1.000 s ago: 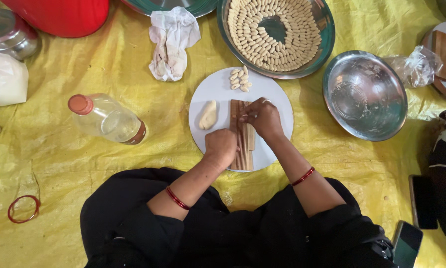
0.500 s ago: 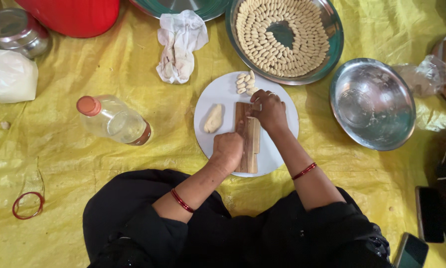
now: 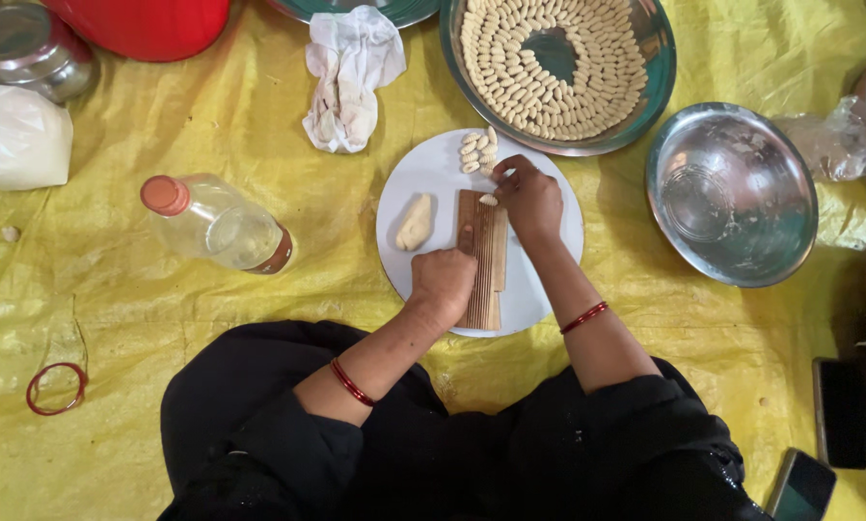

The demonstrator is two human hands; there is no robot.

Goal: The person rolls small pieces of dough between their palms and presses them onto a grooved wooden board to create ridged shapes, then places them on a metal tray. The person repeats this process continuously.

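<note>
**Shaping dough pieces on a ridged board**

Taking the round white plate [image 3: 549, 193] as the landmark, and going left to right: well to its left, a clear plastic bottle with an orange cap [image 3: 216, 224] is lying on its side on the yellow plastic floor sheet [image 3: 163, 318]. Above the plate's left edge a crumpled white cloth [image 3: 348, 77] is resting. On the plate's left part a pale lump of dough [image 3: 415, 222] is waiting. At the plate's middle the ridged wooden board [image 3: 480, 253] is lying lengthwise; the left hand [image 3: 443, 285] is pressing on its near end, fingers curled down over the wood, steadying it. The right hand [image 3: 529, 198] is working at the board's far end, its fingers nearly closed, pinching a small ridged dough piece [image 3: 489, 200]. Just beyond, at the plate's far edge, a few finished shells [image 3: 479, 151] are sitting. Above and right of the plate a steel tray [image 3: 660, 87] is holding many shells in rings; further right an empty steel bowl [image 3: 732, 193] is standing.

To do this well, I judge that holding the board firmly while lifting the piece lightly is keeping its ridges crisp.
</note>
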